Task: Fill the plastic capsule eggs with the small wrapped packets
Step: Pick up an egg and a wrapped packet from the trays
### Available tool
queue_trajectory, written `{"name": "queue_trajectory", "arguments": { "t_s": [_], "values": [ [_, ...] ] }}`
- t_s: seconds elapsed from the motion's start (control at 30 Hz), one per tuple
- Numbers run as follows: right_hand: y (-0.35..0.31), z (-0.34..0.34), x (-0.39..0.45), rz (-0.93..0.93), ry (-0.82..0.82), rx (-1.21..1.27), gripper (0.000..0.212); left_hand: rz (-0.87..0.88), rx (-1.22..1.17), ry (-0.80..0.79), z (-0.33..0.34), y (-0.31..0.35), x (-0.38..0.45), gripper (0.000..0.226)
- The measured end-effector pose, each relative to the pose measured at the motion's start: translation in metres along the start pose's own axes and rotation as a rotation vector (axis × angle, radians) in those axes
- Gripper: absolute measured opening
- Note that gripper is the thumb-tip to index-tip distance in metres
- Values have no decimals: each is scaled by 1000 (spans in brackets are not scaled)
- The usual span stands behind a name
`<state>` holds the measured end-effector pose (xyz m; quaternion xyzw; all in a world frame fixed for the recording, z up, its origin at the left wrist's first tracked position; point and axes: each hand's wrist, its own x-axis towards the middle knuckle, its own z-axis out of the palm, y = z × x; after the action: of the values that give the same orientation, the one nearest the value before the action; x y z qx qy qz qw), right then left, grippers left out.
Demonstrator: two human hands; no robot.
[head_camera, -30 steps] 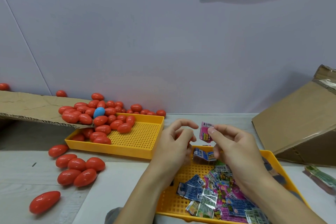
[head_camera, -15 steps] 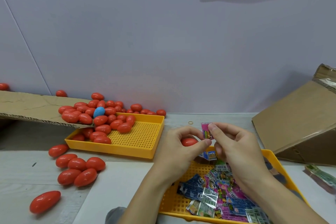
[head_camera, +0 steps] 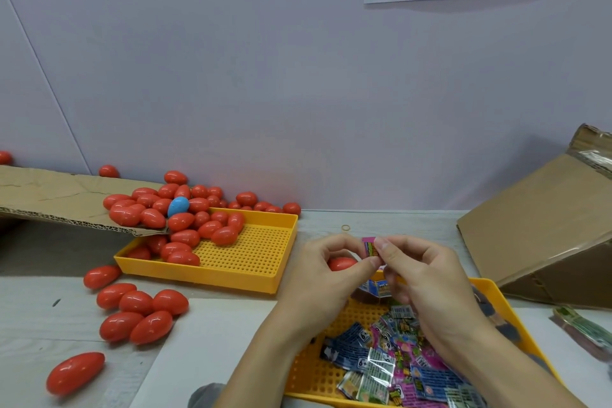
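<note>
surroundings: cardboard box [head_camera: 543,232] right, egg tray [head_camera: 265,258] left
left hand [head_camera: 326,278]: curled round red egg [head_camera: 341,263]
right hand [head_camera: 427,278]: pinches pink packet [head_camera: 370,248] just above egg

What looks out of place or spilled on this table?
One blue egg sits alone among the red eggs heaped over the left tray. Several red eggs lie loose on the table, outside any tray.

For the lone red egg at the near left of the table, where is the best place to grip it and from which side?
Probably across its narrow middle, from above. The lone red egg lies on its side on the table, long axis slanting up to the right, apart from the other eggs, so fingers can close on its two long flanks; the tapered, glossy ends would likely slip.
</note>
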<state>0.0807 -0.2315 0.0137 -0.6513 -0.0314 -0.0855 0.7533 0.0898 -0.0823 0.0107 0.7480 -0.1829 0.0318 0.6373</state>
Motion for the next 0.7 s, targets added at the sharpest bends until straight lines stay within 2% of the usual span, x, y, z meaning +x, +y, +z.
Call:
{"name": "queue_trajectory", "arguments": {
  "t_s": [0.1,0.23,0.7],
  "values": [
    [0,-1,0,-16,60,-12,14,-60,-122,-10,1,2,0,13],
    [1,-2,1,-30,134,-21,12,-178,-244,75,2,1,1,12],
    [0,-3,-1,-107,151,-173,6,-109,-320,110,1,-1,2,24]
  ]
}}
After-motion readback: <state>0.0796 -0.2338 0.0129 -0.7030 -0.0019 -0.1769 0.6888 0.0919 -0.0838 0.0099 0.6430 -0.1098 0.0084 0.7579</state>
